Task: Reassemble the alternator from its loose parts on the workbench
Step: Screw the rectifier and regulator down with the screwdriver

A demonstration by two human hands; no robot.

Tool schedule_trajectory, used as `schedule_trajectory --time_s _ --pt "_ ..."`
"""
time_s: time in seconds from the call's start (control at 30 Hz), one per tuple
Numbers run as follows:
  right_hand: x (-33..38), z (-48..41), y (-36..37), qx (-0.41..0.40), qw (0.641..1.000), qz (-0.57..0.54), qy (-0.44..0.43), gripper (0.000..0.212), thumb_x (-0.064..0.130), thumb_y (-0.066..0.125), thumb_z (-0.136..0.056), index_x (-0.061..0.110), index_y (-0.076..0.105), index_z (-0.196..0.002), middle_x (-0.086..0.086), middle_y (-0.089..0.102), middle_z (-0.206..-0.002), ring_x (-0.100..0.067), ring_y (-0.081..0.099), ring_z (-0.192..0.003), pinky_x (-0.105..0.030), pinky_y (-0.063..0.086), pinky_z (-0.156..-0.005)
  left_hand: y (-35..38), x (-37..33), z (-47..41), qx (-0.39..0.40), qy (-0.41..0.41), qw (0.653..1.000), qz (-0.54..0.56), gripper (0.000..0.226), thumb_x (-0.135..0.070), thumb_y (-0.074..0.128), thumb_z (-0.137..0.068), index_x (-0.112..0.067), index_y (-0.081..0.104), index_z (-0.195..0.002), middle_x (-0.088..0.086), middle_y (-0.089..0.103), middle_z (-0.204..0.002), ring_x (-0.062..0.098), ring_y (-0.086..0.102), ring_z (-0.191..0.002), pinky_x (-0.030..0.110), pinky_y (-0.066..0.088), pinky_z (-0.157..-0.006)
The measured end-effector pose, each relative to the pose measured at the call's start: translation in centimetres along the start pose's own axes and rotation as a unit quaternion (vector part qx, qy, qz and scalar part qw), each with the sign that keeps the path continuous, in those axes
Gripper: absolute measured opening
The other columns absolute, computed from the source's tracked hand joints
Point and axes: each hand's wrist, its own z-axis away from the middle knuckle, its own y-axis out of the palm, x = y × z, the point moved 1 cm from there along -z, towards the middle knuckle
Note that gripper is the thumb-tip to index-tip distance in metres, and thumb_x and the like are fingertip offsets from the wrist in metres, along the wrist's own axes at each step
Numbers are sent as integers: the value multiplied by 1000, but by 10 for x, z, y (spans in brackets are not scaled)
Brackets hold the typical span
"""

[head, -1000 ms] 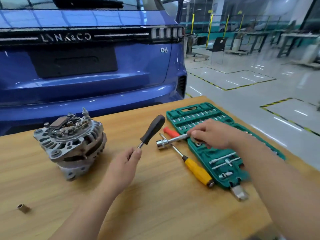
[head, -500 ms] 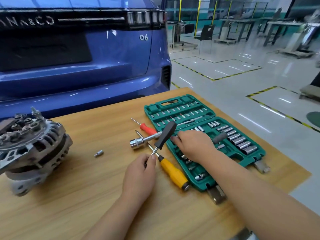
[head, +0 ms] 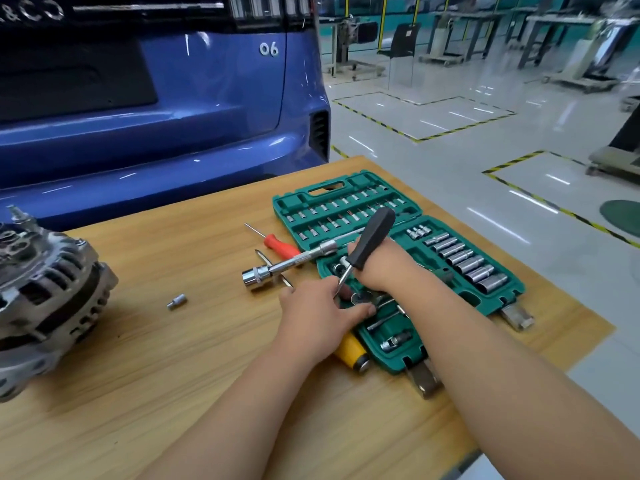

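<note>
One alternator (head: 45, 289) sits well left of the left grip (head: 322, 313) pinching a screwdriver (head: 372, 237).

Beyond my wooden workbench (head: 173, 393) the rear of a blue car (head: 207, 133) fills the far left. To the right stretches a glossy grey floor (head: 450, 188) marked with yellow-and-black tape (head: 381, 124), catching streaks of reflected light. Far off stand metal tables (head: 467, 15) and a black chair (head: 403, 39) before a teal-banded wall (head: 394, 10). A round green patch (head: 623, 216) shows at the right edge
</note>
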Motion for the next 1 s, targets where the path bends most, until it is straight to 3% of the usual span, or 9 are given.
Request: schedule_trajectory --time_s 0.07,0.2,0.3,0.47,0.63,0.73,0.83,0.9,1.0 --pt "-4 8 -2 20 998 16 -51 6 21 44 -98 17 45 -94 -3 54 -107 -21 53 -87 -32 48 -71 1 1 -3 0 21 1000 -23 44 -66 53 -84 -26 47 -66 -8 49 -61 5 42 -64 38 29 -83" --pt "-29 32 -7 -19 998 0 -64 21 23 48 -96 25 42 -77 5 53 -83 -13 54 -70 -28 46 -58 1 -3 -5 -1 33 998 -59 52 -58 35 -97 -23 47 -60 -6 50 -59 15 47 -69 41 24 -89" --pt "-45 46 -1 -39 999 33 -18 21 23 43 -95 16 51 -76 -5 59 -72 -24 61 -68 -33 47 -56 4 -4 -6 -19 15 997 -76 52 -58 35 -96 -23 50 -61 -6 53 -61 19 49 -73 41 23 -90" --pt "-42 34 -2 -100 995 16 -20 36 41 45 -92 20 43 -63 1 51 -58 -14 48 -52 -25 30 -46 6 -3 -7 -61 -41 997 -11 30 -64 50 -87 -34 48 -87 -12 55 -69 15 48 -79 36 26 -89" --pt "-38 10 0 -49 996 55 -48 17 30 44 -92 18 54 -84 -3 59 -80 -18 56 -68 -29 44 -58 1 6 -10 -55 -71 996 -2 36 -71 56 -78 -39 46 -92 -10 61 -86 18 54 -95 36 26 -83" --pt "-41 11 16 -76 995 -71 -4 9 13 46 -90 16 47 -99 -8 52 -109 -22 54 -86 -34 49 -73 0 7 -9 -32 -79 996 -12 39 -74 54 -76 -39 46 -92 -8 60 -88 19 51 -96 35 22 -80" --pt "-50 31 14 -154 927 -343 16 27 9 54 -85 28 56 -103 -7 60 -110 -28 58 -87 -41 52 -74 -1 4 -8 -25 -69 997 -13 31 -67 52 -84 -39 45 -94 -9 62 -86 15 51 -89 35 21 -82" --pt "-44 53 9 -105 874 -474 -33 35 20 56 -80 41 60 -108 -1 67 -108 -26 62 -95 -48 50 -85 -5 -1 -4 -33 -40 998 21 16 -54 49 -92 -39 45 -97 -10 61 -77 6 45 -75 36 31 -87" --pt "-17 69 5 -20 724 -667 -174 38 27 53 -76 24 63 -113 -6 67 -114 -22 58 -115 -45 41 -103 -14 -15 5 -3 9 998 60 13 -39 45 -97 -35 45 -109 -6 63 -80 19 58 -74 39 50 -72"
